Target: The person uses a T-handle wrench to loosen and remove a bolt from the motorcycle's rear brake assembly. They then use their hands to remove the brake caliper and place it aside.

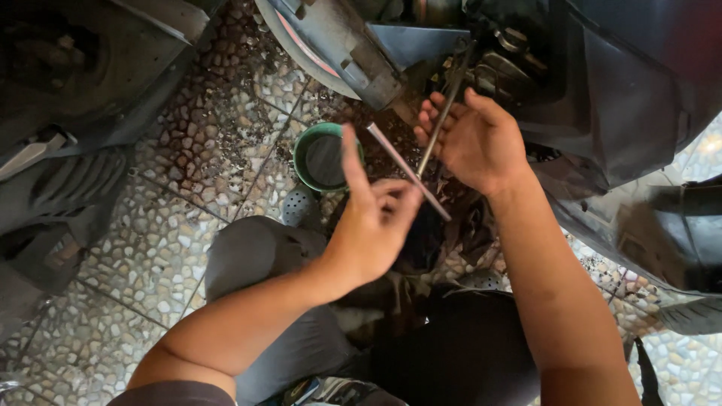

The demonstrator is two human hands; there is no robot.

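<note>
Beside left hand (374, 218), green bowl (323, 156) holds dark liquid

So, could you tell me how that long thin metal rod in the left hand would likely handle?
The metal rod looks straight and rigid, so probably stiff. Being round and slim, it would likely roll if laid down. The left hand pinches it lightly, suggesting modest weight.

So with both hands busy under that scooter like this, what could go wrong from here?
The left hand pinches a thin metal rod only at its fingers; it might slip and land in the green bowl of dark liquid just below and splash. The right hand works a long tool deep in the cramped engine parts, so knuckles could get scraped. The pebble floor looks oil-stained and may be slippery.
</note>
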